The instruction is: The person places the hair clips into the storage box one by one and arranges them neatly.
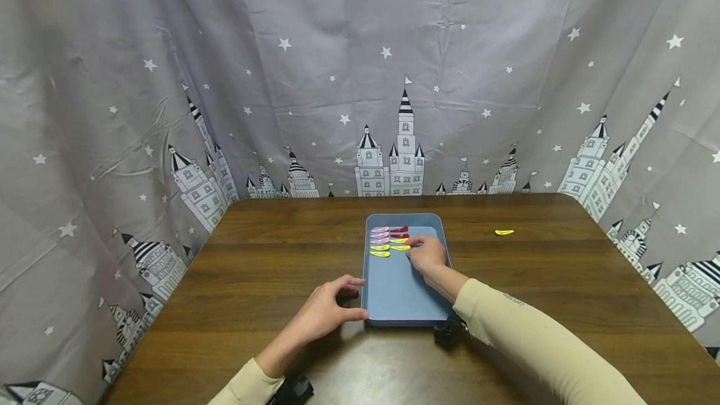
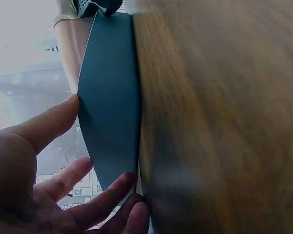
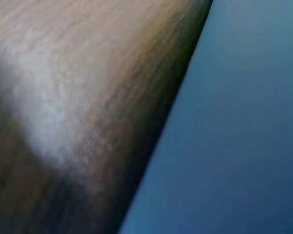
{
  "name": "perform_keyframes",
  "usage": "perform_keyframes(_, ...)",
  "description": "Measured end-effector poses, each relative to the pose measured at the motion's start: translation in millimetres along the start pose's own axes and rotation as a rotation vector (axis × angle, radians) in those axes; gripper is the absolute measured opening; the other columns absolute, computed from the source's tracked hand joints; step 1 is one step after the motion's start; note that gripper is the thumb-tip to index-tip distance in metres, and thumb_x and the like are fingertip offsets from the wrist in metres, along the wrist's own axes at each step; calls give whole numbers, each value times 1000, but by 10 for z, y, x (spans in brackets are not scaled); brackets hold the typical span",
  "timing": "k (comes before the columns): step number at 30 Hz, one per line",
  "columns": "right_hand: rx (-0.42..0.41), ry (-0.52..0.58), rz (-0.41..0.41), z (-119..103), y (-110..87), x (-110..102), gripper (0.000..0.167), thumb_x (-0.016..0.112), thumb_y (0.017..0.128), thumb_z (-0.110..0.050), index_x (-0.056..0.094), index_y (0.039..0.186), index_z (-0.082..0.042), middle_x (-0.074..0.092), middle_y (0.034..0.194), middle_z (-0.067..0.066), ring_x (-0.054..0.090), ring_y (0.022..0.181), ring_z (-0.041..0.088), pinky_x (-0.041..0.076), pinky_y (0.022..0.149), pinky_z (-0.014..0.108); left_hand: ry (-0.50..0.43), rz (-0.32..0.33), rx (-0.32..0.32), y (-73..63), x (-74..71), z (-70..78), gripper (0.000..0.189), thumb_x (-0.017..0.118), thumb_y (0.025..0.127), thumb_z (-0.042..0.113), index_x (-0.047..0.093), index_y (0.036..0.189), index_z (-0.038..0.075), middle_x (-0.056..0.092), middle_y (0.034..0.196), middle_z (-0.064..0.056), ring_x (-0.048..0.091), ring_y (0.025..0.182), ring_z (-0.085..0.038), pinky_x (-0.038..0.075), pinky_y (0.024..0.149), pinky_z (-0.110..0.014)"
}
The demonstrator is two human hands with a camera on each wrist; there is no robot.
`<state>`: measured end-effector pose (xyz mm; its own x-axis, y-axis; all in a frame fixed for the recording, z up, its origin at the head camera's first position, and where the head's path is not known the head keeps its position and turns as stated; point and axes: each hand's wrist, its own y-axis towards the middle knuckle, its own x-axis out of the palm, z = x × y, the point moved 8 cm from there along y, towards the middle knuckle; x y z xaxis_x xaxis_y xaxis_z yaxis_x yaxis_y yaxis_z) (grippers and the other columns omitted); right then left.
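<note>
A blue tray (image 1: 406, 292) lies on the table, with hair clips in two columns at its far left part. Pink hair clips (image 1: 379, 235) and yellow hair clips (image 1: 380, 254) make up the left column; red hair clips (image 1: 399, 229) and more yellow ones form the right. My right hand (image 1: 429, 256) reaches over the tray's right side, thumb and forefinger pinching the end of the lowest yellow hair clip (image 1: 400, 248) of the right column. Spread fingers of my left hand (image 1: 329, 311) touch the tray's left wall (image 2: 110, 102). The right wrist view shows only table and tray.
One more yellow hair clip (image 1: 504, 232) lies on the brown wooden table (image 1: 281, 249), right of the tray. A grey curtain (image 1: 315, 80) printed with castles and stars hangs behind the table and along both sides.
</note>
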<state>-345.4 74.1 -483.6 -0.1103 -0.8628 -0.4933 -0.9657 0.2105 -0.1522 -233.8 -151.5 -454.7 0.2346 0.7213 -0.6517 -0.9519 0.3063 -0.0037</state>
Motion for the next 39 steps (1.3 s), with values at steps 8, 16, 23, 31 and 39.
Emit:
perform_keyframes(8,-2,-18,0,6,6,4,24,70,92,-9,71,115,-4,66,114,17,42,45,14,32,43,23,6,0,-2,1,2,-8,58,83,82,39,64,132,17,71,122,-6,62,121,-28,43,101,-57)
perform_keyframes(16,-9,-24,-2,8,-1,17,22,70,92,-9,71,113,-1,67,112,17,48,52,16,35,45,24,9,-4,-6,-9,8,-15,58,83,82,40,64,132,18,71,121,-5,62,121,-28,43,100,-58)
perform_keyframes(23,2,-20,-11,7,7,3,22,71,93,-11,71,113,-2,67,111,17,44,47,14,35,43,23,12,9,0,3,0,-9,58,84,81,39,64,131,19,72,121,-4,62,120,-26,44,101,-56)
perform_keyframes(31,20,-11,-52,7,-10,-11,23,71,92,-12,70,114,-4,65,106,14,41,47,13,35,44,25,8,8,-3,-1,1,-9,58,84,81,39,64,131,18,72,120,-5,62,120,-27,44,101,-56)
perform_keyframes(39,-2,31,-91,-96,-60,-104,26,69,94,-14,69,117,-2,63,113,17,36,45,13,32,44,25,10,5,-11,-3,-5,-3,58,84,81,39,64,131,18,71,121,-5,62,120,-28,44,100,-57)
